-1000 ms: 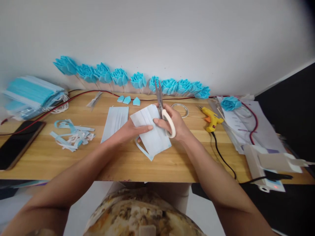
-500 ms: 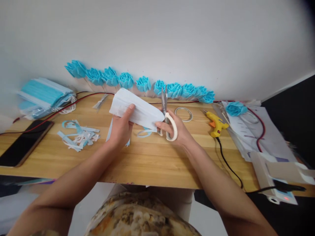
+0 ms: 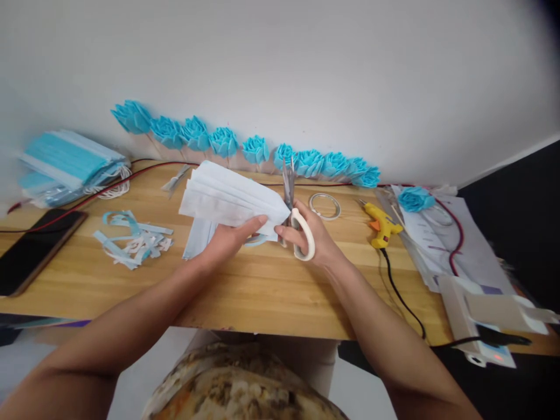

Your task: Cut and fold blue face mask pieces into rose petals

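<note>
My left hand (image 3: 236, 236) pinches a pleated white mask sheet (image 3: 227, 195) near its right end, thumb on top and the other fingers hidden beneath. My right hand (image 3: 308, 233) grips scissors (image 3: 289, 184) with white-wrapped handles, their blades pointing up toward the wall and slightly parted. The sheet's rounded right end meets the scissors near the pivot, by my right thumb. Beneath the sheet lies more pale blue mask fabric (image 3: 199, 236) on the wooden table (image 3: 262, 291).
Blue fabric flowers (image 3: 223, 141) line the wall. At left are stacked masks (image 3: 70, 157), a phone (image 3: 39, 248) and cut strips (image 3: 135, 239). A tape roll (image 3: 324, 206), yellow glue gun (image 3: 381, 224), papers (image 3: 459, 233) and a power strip (image 3: 464, 309) are at right.
My left hand has slid right along the sheet toward the scissors. The sheet's left end has fanned out into overlapping pleats, while my right hand with the scissors has barely moved.
</note>
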`<action>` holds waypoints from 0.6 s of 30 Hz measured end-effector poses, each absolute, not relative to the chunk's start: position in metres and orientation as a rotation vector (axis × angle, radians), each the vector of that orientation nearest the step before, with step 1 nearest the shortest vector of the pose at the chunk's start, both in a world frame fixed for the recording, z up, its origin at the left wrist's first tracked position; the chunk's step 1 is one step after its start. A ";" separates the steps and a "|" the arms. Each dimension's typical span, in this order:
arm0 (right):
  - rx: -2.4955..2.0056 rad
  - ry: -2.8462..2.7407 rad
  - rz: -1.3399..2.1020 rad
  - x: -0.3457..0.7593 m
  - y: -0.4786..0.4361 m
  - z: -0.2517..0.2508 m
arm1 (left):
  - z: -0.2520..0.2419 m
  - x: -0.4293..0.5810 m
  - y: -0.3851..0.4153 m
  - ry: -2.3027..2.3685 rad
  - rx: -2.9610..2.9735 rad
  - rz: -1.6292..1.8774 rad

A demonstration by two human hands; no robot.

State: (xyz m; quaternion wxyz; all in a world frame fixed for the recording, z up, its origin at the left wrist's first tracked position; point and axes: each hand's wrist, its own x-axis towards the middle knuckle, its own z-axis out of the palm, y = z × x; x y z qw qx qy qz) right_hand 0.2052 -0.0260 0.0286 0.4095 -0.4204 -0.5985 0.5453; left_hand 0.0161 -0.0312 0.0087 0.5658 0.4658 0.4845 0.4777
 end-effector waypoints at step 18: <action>-1.015 -1.206 1.405 0.182 -0.037 0.009 | 0.009 0.023 -0.039 1.355 1.180 1.349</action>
